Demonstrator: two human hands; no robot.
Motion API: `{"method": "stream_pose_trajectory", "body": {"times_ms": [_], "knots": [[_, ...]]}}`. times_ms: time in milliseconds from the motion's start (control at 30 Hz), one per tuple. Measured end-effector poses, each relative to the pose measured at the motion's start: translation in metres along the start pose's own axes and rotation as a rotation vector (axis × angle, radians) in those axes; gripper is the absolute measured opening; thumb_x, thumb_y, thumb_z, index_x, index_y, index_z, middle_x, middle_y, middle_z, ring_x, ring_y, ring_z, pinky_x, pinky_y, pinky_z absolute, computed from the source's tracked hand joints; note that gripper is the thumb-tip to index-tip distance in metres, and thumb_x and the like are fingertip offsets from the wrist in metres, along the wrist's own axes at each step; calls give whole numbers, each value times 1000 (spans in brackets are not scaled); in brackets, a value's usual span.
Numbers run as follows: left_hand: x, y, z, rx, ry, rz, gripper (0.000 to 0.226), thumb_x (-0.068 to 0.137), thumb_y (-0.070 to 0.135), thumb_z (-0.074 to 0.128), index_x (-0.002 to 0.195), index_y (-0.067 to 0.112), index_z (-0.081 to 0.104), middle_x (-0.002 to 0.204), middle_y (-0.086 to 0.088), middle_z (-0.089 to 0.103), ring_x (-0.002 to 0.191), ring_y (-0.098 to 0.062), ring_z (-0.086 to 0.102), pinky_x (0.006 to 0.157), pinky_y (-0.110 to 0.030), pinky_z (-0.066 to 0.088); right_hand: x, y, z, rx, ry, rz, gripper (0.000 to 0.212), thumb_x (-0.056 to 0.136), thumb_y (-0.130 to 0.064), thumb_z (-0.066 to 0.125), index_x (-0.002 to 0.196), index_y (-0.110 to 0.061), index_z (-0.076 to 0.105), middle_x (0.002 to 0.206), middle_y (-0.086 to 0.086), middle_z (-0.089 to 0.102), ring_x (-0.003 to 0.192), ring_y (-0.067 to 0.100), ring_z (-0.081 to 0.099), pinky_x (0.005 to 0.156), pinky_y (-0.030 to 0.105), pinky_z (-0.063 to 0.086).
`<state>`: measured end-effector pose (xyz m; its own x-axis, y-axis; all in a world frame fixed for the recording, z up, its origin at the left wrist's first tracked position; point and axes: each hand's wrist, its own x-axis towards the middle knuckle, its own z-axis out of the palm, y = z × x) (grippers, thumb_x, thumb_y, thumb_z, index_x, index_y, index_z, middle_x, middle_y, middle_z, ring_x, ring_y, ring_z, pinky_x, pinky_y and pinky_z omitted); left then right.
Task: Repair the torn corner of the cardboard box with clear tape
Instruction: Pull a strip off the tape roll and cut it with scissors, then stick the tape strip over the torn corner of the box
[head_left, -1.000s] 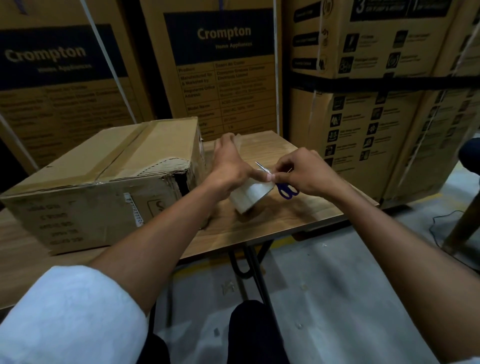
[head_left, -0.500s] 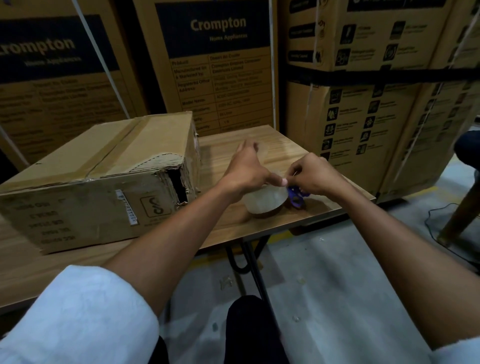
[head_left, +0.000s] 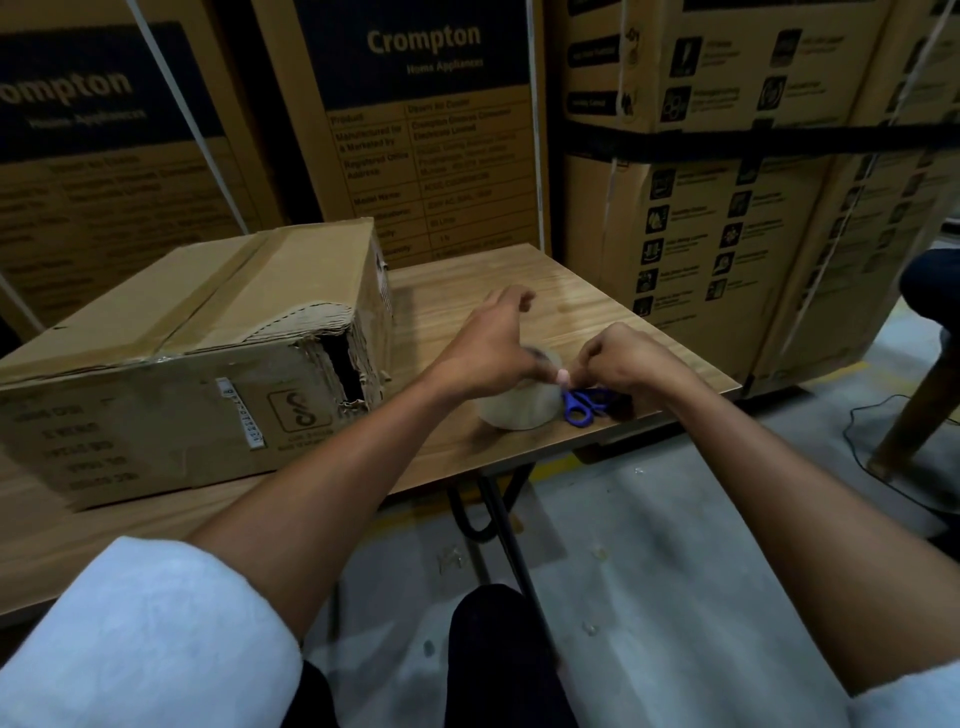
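**Operator:** Hand state?

**Manual:** Left hand (head_left: 488, 353) and right hand (head_left: 618, 361) meet above the tape roll (head_left: 519, 413) on the surface (head_left: 597, 291), probably pinching the tape end; the film is not discernible. Keep it taut. The cardboard box (head_left: 234, 291) has its torn corner (head_left: 344, 370) to the left.

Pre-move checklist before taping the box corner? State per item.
1. Torn corner of cardboard box faces the person, unblocked: ok.
2. Tear covered: not ok, hole open.
3. Tape roll resting on table: ok.
4. Scissors on table beside the roll: ok.
5. Left hand and right hand holding anything between their meeting fingertips: cannot tell.
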<state>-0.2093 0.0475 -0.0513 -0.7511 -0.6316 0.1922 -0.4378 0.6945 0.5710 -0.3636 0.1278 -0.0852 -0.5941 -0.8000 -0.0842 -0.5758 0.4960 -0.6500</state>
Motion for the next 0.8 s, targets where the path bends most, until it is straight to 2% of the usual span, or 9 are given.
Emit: {"method": "stream_pose_trajectory", "body": {"times_ms": [200, 367, 467, 533, 567, 600, 667, 733, 800], "knots": [[-5, -4, -26, -177, 163, -18, 49, 91, 24, 78, 136, 19, 61, 131, 7, 66, 116, -15, 65, 98, -32, 53, -1, -3, -2, 9, -27, 40, 11, 88, -20, 77, 86, -10, 79, 88, 12, 76, 80, 24, 70, 77, 42, 60], [-12, -8, -43, -294, 162, -62, 30, 93, 20, 75, 122, 20, 71, 113, 8, 72, 108, -10, 67, 99, -39, 57, -2, -1, -9, -34, -12, 64, 9, 90, -18, 72, 86, -13, 79, 92, 9, 76, 92, 25, 71, 88, 46, 60], [-20, -8, -53, -402, 162, -86, 20, 97, 18, 71, 116, 22, 74, 112, 7, 75, 109, -8, 67, 90, -31, 55, -9, -6, -14, 8, 269, -17, 10, 93, -16, 69, 87, -17, 76, 95, 3, 75, 88, 17, 69, 84, 39, 60], [-27, -8, -63, -485, 180, -91, 17, 97, 19, 71, 112, 23, 76, 110, 6, 77, 107, -7, 66, 84, -27, 50, -19, -20, -14, 183, 528, -166, 9, 93, -19, 68, 95, -19, 77, 95, -3, 75, 87, 13, 68, 79, 32, 57], [-31, -7, -69, -534, 190, -95, 16, 97, 18, 71, 111, 22, 77, 108, 6, 78, 105, -7, 66, 82, -26, 49, -24, -31, -12, 315, 560, -218, 11, 93, -21, 67, 98, -19, 77, 94, -5, 74, 85, 12, 68, 75, 31, 56], [-35, -7, -75, -584, 202, -100, 15, 96, 17, 71, 109, 21, 77, 106, 5, 79, 104, -9, 65, 81, -27, 49, -28, -42, -10, 467, 515, -252, 13, 94, -22, 66, 102, -18, 76, 95, -5, 74, 83, 12, 68, 71, 29, 55], [-43, -7, -90, -638, 225, -89, 14, 95, 17, 72, 107, 19, 78, 104, 3, 80, 107, -15, 67, 88, -33, 53, -35, -62, -3, 829, 285, -284, 19, 97, -24, 61, 109, -14, 73, 100, 0, 72, 82, 14, 66, 65, 24, 51], [-50, -9, -108, -564, 249, -36, 13, 92, 19, 75, 105, 19, 79, 102, 2, 80, 108, -19, 71, 97, -42, 57, -39, -75, 3, 1121, 52, -304, 33, 100, -34, 55, 121, -12, 68, 115, 7, 68, 98, 21, 66, 79, 31, 53], [-59, -10, -127, -450, 238, 5, 13, 90, 19, 78, 103, 19, 79, 101, 2, 80, 104, -17, 73, 98, -42, 59, -40, -80, 9, 1249, -146, -346, 47, 99, -42, 52, 131, -10, 64, 131, 13, 66, 119, 29, 64, 98, 44, 51]]}}
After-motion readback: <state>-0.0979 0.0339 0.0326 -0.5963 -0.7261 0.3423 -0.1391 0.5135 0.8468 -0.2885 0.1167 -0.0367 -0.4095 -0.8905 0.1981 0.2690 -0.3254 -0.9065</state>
